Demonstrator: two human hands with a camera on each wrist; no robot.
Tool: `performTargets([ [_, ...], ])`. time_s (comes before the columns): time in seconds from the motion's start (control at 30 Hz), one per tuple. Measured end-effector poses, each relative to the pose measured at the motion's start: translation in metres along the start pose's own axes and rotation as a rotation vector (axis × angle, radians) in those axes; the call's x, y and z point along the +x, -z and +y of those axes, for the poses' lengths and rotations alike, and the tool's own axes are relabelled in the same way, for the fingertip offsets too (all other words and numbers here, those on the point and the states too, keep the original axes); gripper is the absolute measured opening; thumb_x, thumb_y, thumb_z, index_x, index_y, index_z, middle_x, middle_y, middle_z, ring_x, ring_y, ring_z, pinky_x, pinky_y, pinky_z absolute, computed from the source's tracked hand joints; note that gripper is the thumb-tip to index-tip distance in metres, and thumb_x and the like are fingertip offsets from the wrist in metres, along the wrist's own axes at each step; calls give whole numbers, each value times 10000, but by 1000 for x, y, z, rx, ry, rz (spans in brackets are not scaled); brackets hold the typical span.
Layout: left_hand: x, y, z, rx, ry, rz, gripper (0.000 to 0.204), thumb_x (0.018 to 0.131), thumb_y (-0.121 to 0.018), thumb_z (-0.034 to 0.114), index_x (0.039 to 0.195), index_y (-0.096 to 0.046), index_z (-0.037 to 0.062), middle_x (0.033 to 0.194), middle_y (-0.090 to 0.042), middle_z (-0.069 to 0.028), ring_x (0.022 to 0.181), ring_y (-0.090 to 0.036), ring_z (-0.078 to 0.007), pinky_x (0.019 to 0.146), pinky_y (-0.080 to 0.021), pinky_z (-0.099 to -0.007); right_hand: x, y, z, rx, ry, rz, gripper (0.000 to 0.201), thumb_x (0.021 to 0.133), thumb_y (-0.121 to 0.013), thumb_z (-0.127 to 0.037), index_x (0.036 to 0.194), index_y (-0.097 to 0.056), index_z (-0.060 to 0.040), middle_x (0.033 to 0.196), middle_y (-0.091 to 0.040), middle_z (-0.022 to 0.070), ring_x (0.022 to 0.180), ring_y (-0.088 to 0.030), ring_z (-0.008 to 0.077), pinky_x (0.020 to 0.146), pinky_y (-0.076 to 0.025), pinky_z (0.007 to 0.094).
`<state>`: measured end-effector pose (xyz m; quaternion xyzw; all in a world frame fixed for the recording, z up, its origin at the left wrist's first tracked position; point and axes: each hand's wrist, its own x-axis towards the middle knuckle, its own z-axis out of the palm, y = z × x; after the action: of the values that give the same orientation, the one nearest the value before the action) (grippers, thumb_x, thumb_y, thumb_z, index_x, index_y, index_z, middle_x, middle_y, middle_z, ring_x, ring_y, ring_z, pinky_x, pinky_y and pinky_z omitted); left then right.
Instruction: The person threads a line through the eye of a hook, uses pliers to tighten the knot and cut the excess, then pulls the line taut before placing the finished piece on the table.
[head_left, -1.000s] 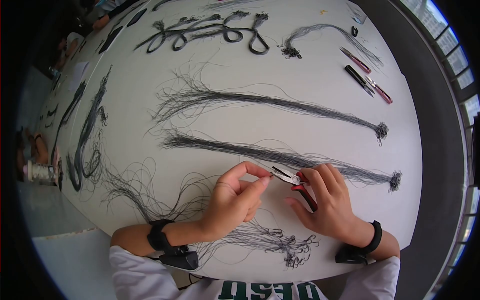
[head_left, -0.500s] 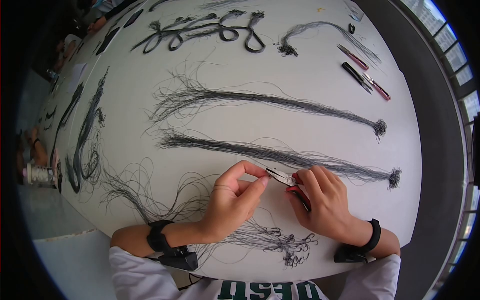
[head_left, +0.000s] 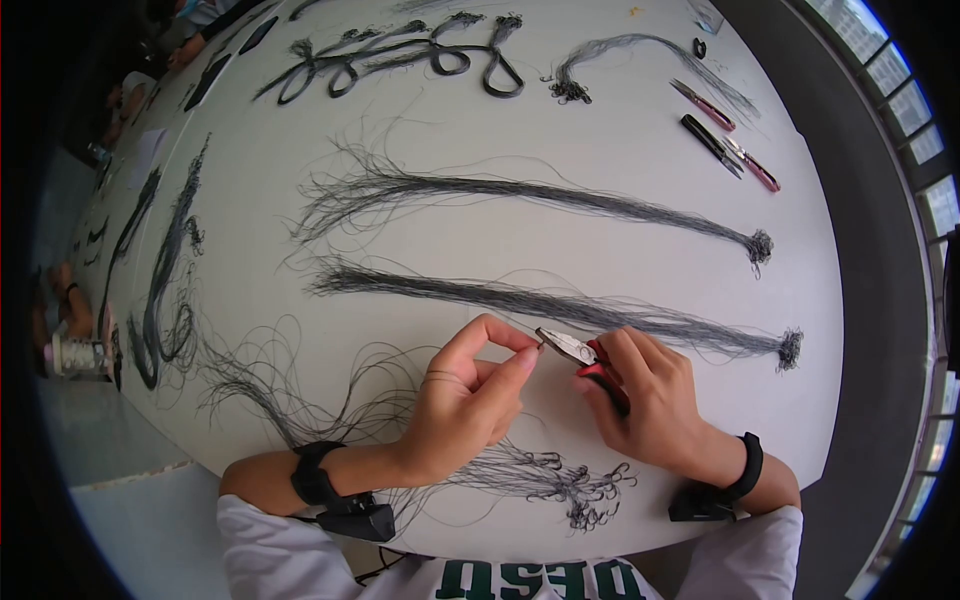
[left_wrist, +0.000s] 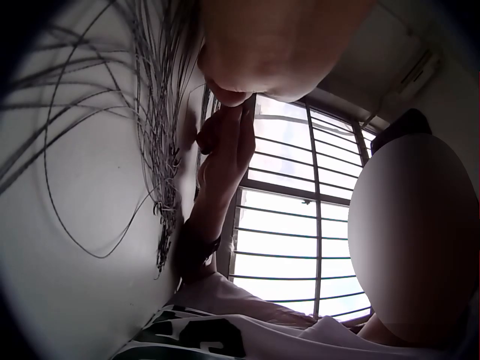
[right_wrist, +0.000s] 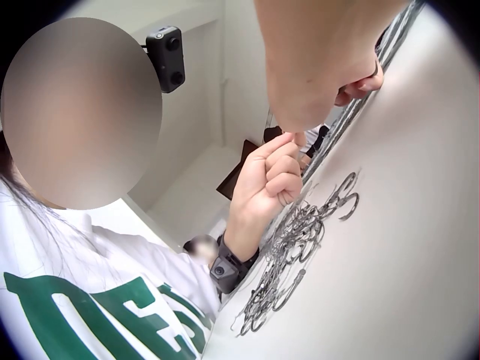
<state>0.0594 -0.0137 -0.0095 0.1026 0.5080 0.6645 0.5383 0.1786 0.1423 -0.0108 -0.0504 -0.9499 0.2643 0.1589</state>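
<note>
My left hand (head_left: 465, 400) pinches a tiny thin piece (head_left: 541, 348) between thumb and forefinger; it is too small to tell its kind. Pliers (head_left: 568, 346) with red and black handles are gripped in my right hand (head_left: 655, 395), their metal nose angled left, right at the left fingertips. Below the hands lies a loose bunch of dark lines ending in curved hooks (head_left: 590, 490), also visible as hooks (right_wrist: 281, 259) in the right wrist view. Just beyond the hands stretches a long bundle of dark lines (head_left: 470, 292). The pliers' nose is hidden in both wrist views.
Another long bundle (head_left: 560, 203) lies farther back, with looped bundles (head_left: 445, 60) at the far side. Black snips (head_left: 710, 145) and pink-handled snips (head_left: 752, 165) are at the right. A spool (head_left: 82, 355) stands at the left edge; other people sit at far left.
The pliers' handles, spread apart a second ago, came together in my right hand. Their nose reached the left fingertips, then tilted slightly upward. My left hand has stayed nearly still.
</note>
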Motion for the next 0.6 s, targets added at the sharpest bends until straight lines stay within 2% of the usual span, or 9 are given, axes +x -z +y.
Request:
performTargets([
  [0.23,2,3,4,-60,82,-49,109,968,-461,180,997,-439,77,478,-300,84,382,-230,-4,369,-170,-205,0,0,2,33,-29,-34,228,733,-681,-108,872,-520,-25,710,-516,72,599,-538,247,500,-422,332],
  [0.4,6,11,7,-52,181,-160,101,978,-432,182,997,-440,83,486,-282,84,390,-211,-11,373,-161,-210,1,2,3,52,-26,-52,243,717,-686,-94,880,-521,-22,724,-533,80,602,-542,252,504,-427,331],
  [0.53,6,12,4,-74,157,-153,99,981,-424,180,997,-439,84,493,-279,84,393,-206,-13,375,-162,-212,1,1,5,83,-33,-53,251,715,-686,-91,891,-523,-18,728,-542,86,604,-547,254,507,-431,332],
  [0.6,6,11,3,-58,142,-151,114,992,-378,172,981,-415,64,488,-236,65,370,-169,-24,361,-144,-225,0,1,5,95,-61,-53,252,715,-686,-91,894,-525,-16,732,-548,90,605,-550,256,507,-433,332],
])
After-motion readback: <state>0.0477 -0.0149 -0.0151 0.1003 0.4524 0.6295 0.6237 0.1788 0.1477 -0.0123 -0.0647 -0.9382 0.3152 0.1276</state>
